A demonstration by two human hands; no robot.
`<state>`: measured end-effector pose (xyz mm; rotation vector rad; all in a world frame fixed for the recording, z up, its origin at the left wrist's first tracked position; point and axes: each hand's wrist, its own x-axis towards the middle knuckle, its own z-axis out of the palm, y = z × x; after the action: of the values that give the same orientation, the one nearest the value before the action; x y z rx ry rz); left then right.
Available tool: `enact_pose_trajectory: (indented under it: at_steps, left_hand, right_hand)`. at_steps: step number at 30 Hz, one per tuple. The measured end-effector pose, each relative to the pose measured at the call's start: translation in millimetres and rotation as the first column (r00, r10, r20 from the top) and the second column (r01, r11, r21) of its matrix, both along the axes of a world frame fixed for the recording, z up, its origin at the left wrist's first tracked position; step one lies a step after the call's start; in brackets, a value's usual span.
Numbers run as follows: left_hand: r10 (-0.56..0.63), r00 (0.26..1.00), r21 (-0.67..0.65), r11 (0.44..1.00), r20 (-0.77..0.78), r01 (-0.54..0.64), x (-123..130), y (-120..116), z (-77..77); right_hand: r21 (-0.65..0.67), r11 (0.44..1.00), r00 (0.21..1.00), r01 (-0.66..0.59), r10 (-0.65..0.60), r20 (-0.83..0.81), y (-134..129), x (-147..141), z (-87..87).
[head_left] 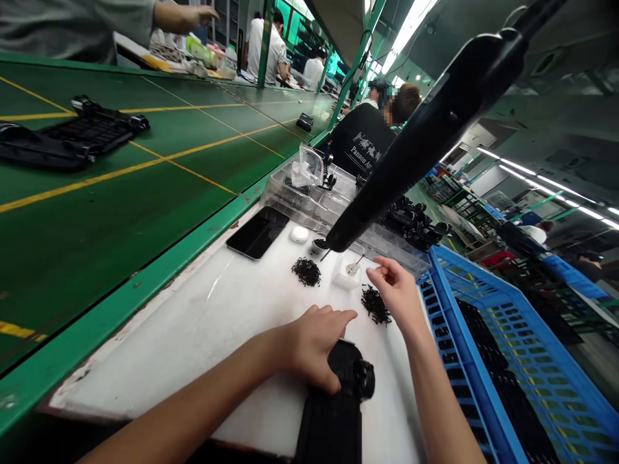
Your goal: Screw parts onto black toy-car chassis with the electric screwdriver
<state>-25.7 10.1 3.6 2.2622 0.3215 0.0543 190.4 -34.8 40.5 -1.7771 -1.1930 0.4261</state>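
Note:
My left hand [316, 345] grips the upper end of a long black plastic part [333, 412], thumb on its face and fingers over the far edge. The part lies on the white work surface, with a round knob-like piece on its right side. My right hand [395, 290] is raised, thumb and fingers curled close together; anything between them is too small to make out. Just left of it stands a small white box [347, 274] with a thin dark rod sticking up. Below those fingers lies a pile of small black screws [376, 305]. A black electric screwdriver [411, 148] hangs overhead, bit pointing down.
A second screw pile [306, 272], a small cup [319, 245], a white case [299, 234] and a phone [258, 232] lie farther back. Clear plastic bins [319, 206] stand behind. A blue crate [532, 322] is at right, a green conveyor [169, 174] at left. Co-workers sit beyond.

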Motion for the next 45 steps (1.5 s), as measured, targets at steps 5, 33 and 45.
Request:
enact_pose_trajectory:
  at_steps: [5,33,45]
  left_hand:
    - [-0.032,0.997,0.044,0.999,0.063,0.030,2,2,-13.1]
    - [-0.013,0.996,-0.014,1.000,0.086,0.015,1,0,-14.4]
    - [-0.009,0.999,0.011,1.000,0.050,0.008,3,0,-12.8]
  right_hand:
    - [0.031,0.998,0.998,-0.050,0.048,0.040,38,-18,-7.6]
    - [0.276,0.961,0.996,-0.003,0.026,-0.080,-127,-27,-61.3]
    - [0.256,0.961,0.994,-0.107,0.095,0.061,-133,-5,-70.6]
